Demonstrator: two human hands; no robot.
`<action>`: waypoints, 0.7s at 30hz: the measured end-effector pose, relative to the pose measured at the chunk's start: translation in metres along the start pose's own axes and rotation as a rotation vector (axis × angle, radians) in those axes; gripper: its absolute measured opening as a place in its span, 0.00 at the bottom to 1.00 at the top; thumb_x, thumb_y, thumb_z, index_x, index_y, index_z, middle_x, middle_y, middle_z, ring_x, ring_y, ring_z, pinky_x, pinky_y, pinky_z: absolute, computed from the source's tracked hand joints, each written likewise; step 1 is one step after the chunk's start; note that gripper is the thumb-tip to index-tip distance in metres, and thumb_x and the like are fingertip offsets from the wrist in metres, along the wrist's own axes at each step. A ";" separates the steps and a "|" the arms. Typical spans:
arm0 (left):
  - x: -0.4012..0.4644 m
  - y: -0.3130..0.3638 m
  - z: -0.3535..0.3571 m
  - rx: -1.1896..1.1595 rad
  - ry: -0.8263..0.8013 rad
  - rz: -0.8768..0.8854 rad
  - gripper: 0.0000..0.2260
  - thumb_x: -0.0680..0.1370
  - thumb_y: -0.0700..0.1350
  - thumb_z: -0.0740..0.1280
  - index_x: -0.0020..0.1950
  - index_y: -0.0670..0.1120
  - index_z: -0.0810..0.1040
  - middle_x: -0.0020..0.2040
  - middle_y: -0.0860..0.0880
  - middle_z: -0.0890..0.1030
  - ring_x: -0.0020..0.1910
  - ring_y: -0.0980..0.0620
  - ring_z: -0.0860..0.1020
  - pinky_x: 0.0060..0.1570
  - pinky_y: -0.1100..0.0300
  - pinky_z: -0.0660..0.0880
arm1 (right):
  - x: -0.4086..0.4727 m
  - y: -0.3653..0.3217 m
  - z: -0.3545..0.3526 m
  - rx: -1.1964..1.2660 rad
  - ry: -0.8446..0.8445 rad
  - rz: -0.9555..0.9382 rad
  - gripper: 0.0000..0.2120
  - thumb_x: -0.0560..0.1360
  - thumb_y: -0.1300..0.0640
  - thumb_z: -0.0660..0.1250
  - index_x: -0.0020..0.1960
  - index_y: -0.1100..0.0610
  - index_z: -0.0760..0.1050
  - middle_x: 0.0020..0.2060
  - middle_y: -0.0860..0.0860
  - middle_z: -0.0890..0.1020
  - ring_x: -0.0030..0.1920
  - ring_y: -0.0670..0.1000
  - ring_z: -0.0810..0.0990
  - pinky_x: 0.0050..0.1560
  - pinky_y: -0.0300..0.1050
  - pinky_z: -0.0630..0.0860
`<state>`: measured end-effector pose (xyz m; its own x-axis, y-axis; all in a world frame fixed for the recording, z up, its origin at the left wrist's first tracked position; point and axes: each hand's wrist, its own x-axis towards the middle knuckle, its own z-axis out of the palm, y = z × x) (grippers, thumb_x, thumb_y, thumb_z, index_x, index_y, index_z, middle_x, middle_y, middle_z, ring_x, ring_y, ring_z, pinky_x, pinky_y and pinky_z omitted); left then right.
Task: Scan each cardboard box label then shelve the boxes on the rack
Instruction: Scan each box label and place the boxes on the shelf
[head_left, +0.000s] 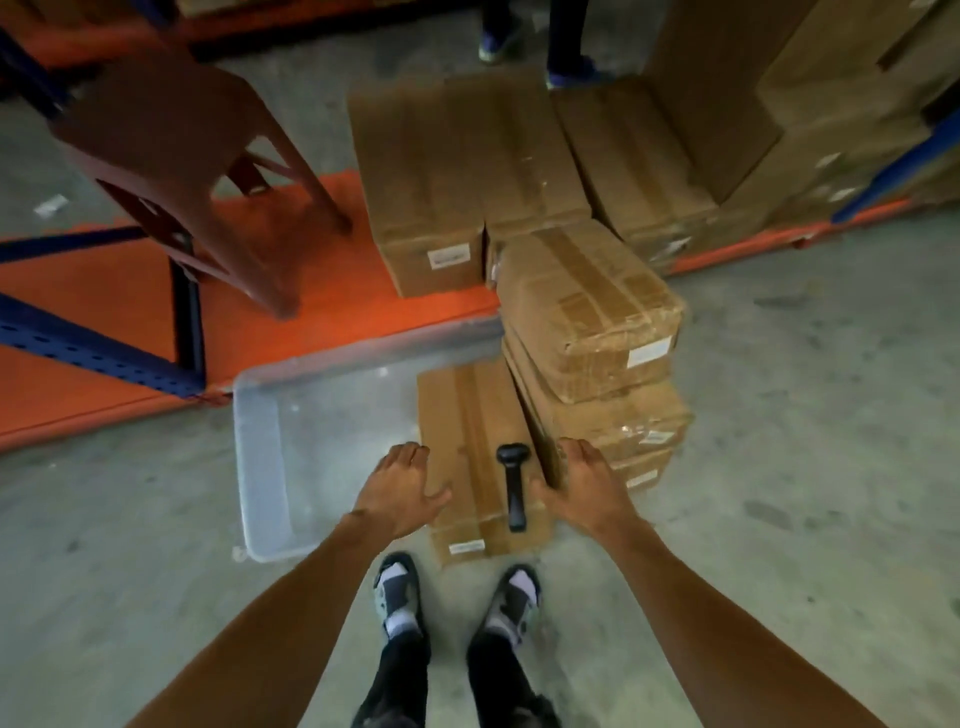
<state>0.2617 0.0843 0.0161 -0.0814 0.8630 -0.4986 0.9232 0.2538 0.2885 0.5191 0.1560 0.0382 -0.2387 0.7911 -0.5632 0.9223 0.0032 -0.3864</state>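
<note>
Floor level, aisle beside the rack (322, 291). Both arms reach down to a low box (470, 447) lying on the concrete just ahead of the feet (400, 603).

Left hand (400, 488): on the box's left edge, fingers curled over the side, thumb spread out across the top face.

Right hand (584, 486): at the box's right edge, where it meets the stack (597, 364). Fingers curl down into the gap; whether they grip the low box or the bottom of the stack, cannot tell.

Scanner (513, 486): black, handheld, lying flat on top of the low box between the two hands, head pointing away. Neither hand touches it.

The box has a white label (466, 546) on its near end face.

Stack: three boxes piled just right of the low box, touching it, each with a white label on its near end.

Bin (260, 457): clear plastic, open, on the floor just left of the low box. Nothing visible inside.

Rack: orange bottom deck, blue uprights. Shelved boxes (467, 171) sit side by side on the deck behind the stack, more piled at far right. A brown plastic stool (176, 156) stands on the deck to the left.

A second person's shoes (566, 73) show at the top, behind the shelved boxes.
</note>
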 end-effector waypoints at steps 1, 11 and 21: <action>0.005 -0.004 0.018 0.005 -0.010 -0.009 0.32 0.78 0.63 0.62 0.74 0.42 0.67 0.72 0.43 0.72 0.70 0.45 0.69 0.69 0.53 0.66 | 0.008 0.005 0.017 0.009 -0.008 -0.004 0.35 0.77 0.39 0.71 0.76 0.58 0.68 0.70 0.59 0.75 0.70 0.61 0.74 0.66 0.51 0.72; 0.052 -0.050 0.196 -0.015 -0.069 0.143 0.34 0.78 0.61 0.66 0.76 0.40 0.67 0.76 0.42 0.68 0.75 0.42 0.66 0.75 0.50 0.61 | 0.106 0.028 0.172 0.061 0.078 0.102 0.46 0.74 0.35 0.72 0.81 0.53 0.53 0.67 0.60 0.70 0.65 0.64 0.75 0.61 0.54 0.75; 0.055 -0.066 0.244 -0.114 -0.097 0.141 0.28 0.84 0.57 0.55 0.82 0.52 0.53 0.82 0.56 0.50 0.81 0.54 0.46 0.78 0.42 0.50 | 0.121 0.040 0.209 0.116 0.233 0.147 0.39 0.77 0.53 0.72 0.79 0.49 0.53 0.60 0.59 0.82 0.56 0.65 0.84 0.53 0.57 0.80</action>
<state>0.2880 0.0083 -0.2291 0.0877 0.8486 -0.5217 0.8741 0.1855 0.4488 0.4638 0.1238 -0.1987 -0.0166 0.8970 -0.4416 0.8976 -0.1812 -0.4018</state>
